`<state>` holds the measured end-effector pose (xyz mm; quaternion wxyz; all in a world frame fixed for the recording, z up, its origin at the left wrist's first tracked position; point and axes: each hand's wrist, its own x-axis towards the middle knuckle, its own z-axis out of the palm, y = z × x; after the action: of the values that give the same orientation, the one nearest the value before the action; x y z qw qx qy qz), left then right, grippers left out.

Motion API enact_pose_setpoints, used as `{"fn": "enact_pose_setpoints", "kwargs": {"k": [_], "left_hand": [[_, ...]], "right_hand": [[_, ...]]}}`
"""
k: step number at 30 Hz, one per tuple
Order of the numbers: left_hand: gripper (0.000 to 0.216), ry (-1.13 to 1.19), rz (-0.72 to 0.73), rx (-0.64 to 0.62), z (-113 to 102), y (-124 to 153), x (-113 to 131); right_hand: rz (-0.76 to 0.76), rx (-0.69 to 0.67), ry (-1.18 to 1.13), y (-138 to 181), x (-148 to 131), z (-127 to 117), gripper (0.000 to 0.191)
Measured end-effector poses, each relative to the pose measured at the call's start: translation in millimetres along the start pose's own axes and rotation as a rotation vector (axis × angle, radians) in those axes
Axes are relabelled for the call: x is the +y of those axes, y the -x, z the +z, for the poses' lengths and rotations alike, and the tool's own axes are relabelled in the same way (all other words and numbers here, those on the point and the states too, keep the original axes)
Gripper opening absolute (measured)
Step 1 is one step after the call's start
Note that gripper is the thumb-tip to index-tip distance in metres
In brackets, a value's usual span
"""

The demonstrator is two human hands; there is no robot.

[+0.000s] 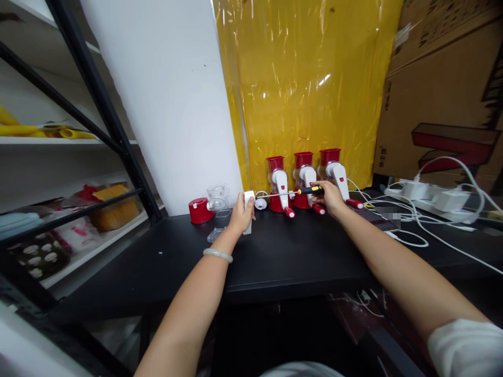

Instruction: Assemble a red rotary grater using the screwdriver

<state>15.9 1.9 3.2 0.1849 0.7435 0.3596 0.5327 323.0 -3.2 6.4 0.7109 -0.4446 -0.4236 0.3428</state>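
Note:
My left hand [239, 215] is closed around a white, flat, elongated plastic piece [248, 226], held upright just over the black table. In my right hand [330, 198] is a screwdriver [311, 190] with a black and yellow handle. Its thin shaft runs level to the left, toward the white piece; whether the tip touches it I cannot tell. A white round part [260, 202] sits just right of my left hand. Behind the screwdriver stand three red and white hand-crank graters [277, 180]. Left of my left hand are a red base [200, 210] and a clear plastic housing [218, 198].
Clear plastic pieces [215, 234] lie on the black table [275, 262]. White cables and a power strip [436, 199] with chargers occupy its right side, near a dark flat device [379, 219]. A yellow plastic curtain [306, 78], a large cardboard box [444, 94] and a shelf rack [113, 125] surround it.

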Motion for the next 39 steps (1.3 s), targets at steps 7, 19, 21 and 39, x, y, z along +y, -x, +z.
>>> {"fn": "enact_pose_setpoints", "kwargs": {"k": [7,19,21,39], "left_hand": [[0.037,0.003,-0.024,-0.009,0.4,-0.7,0.4],[0.041,0.008,-0.024,-0.006,1.0,-0.6,-1.3],[0.044,-0.001,-0.023,-0.008,0.8,-0.5,-1.1],[0.037,-0.048,0.045,0.000,-0.6,1.0,-1.4]], "right_hand": [[-0.036,0.009,0.022,-2.0,3.9,0.3,0.019],[-0.122,0.005,0.107,-6.2,12.2,-3.9,0.040],[-0.101,0.011,0.116,-5.4,11.0,-3.3,0.037],[-0.063,0.027,0.124,-4.8,10.9,-3.1,0.034]]}}
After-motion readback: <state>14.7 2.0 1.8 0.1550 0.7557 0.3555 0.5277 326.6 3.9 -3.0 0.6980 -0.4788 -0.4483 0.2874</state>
